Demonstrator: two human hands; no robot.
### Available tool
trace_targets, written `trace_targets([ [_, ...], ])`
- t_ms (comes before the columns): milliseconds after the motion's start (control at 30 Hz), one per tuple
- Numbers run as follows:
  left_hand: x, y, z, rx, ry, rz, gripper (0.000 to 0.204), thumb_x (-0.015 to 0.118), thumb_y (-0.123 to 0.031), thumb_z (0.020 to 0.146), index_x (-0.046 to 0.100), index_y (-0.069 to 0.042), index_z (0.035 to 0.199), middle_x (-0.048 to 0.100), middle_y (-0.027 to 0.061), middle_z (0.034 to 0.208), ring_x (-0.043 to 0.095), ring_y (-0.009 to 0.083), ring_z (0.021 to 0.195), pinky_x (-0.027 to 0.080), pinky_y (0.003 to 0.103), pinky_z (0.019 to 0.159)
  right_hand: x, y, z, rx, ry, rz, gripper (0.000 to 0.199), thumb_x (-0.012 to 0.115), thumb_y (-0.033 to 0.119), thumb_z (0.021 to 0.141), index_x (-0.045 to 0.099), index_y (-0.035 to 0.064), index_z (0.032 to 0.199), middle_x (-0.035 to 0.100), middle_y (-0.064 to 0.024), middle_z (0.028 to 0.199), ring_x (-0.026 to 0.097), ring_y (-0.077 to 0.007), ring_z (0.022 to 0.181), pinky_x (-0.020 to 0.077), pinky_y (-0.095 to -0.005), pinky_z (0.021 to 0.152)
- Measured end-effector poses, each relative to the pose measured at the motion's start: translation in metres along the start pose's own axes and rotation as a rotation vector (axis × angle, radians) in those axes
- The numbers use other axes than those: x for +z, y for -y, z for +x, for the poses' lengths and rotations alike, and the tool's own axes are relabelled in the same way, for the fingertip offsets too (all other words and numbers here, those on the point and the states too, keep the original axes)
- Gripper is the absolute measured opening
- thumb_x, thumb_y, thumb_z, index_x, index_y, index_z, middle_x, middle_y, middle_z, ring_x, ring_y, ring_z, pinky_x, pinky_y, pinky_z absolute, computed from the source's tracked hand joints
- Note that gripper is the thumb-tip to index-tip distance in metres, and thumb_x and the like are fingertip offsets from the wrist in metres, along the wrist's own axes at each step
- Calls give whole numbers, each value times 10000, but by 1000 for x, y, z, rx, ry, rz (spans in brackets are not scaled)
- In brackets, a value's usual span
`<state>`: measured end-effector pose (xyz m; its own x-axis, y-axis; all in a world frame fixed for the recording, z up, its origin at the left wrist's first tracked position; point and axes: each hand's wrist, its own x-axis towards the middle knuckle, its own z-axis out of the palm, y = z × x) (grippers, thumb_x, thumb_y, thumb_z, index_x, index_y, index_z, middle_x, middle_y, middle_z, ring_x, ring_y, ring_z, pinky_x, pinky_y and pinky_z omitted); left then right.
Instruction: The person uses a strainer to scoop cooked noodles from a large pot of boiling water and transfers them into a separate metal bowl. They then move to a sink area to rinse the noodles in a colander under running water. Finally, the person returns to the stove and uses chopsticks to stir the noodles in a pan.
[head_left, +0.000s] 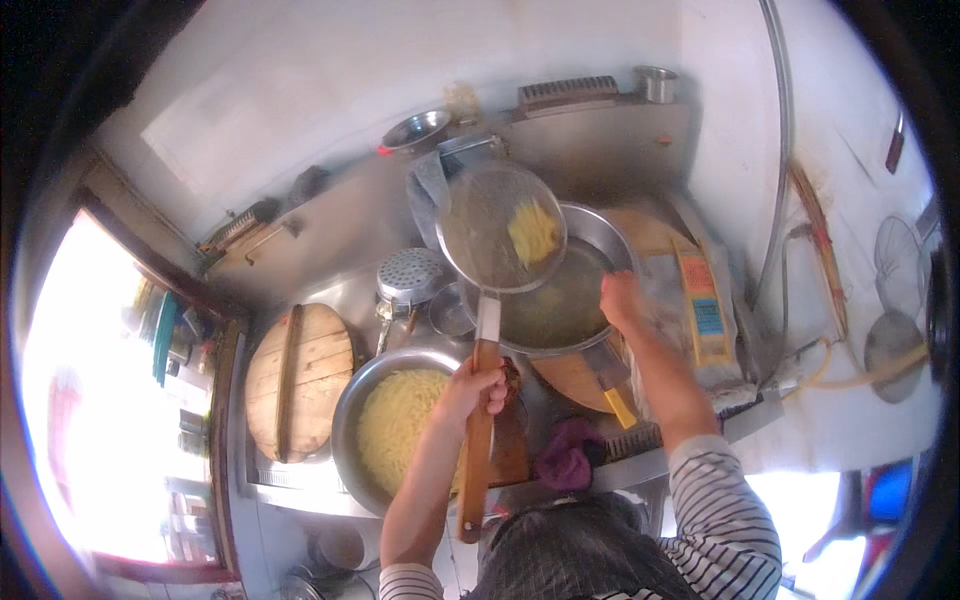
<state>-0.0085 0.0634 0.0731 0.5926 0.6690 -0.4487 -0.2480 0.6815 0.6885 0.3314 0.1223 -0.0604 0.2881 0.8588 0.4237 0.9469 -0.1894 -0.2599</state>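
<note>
My left hand [474, 388] is closed around the long wooden handle of a round mesh strainer [485, 225]. A small heap of yellow cut pieces [535, 236], which look like potato strips, lies on the right of its mesh. The strainer overlaps the left side of a wide metal basin [550, 310] with cloudy liquid in it. At that basin's right rim my right hand [622, 298] is closed, apparently gripping the rim; its fingertips are hidden. To the left of my left hand, a second metal basin [345, 440] is full of pale yellow pieces.
A round wooden lid [318, 375] lies at the left, near a perforated metal ladle [410, 275]. A cleaver [607, 375] with a yellow handle rests on a round wooden board [568, 382]. A purple cloth [570, 455] lies by the counter's front edge. Strainers [893, 350] hang on the right wall.
</note>
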Motion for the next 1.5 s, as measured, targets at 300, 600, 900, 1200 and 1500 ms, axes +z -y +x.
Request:
trace_targets([
  [300,-12,-2,-94,157,-117,3,314,500,5,812,482,5,1126,464,27,707,430,94,542,321,208,404,-15,4,-1,80,147,118,71,557,17,654,598,32,709,585,-182,786,534,-349,838,436,-444,721],
  [600,-85,59,-274,221,-788,336,253,471,33,805,444,-72,1033,448,-5,618,434,96,441,356,241,358,-19,5,1,-82,135,55,20,585,43,666,585,60,677,566,-157,655,552,-358,713,444,-466,678],
  [900,-83,118,-294,133,-1157,1170,133,403,-147,909,468,-41,957,510,126,644,553,206,597,423,378,492,-51,36,6,-3,540,-162,113,580,91,723,629,55,818,625,-181,875,594,-351,862,479,-441,760],
  [1200,-55,80,-234,290,-1013,397,272,436,-34,827,370,-78,1087,420,2,607,447,93,422,379,225,332,27,23,54,617,861,349,545,591,289,804,418,65,1270,407,-224,1296,491,-412,1072,443,-477,878],
  [1500,-27,-21,-84,312,-759,949,328,510,-42,819,420,-34,1135,564,139,705,575,213,530,450,330,438,109,53,84,320,653,158,688,542,452,809,373,-7,1293,318,-238,1355,272,-406,1265,304,-469,1016],
])
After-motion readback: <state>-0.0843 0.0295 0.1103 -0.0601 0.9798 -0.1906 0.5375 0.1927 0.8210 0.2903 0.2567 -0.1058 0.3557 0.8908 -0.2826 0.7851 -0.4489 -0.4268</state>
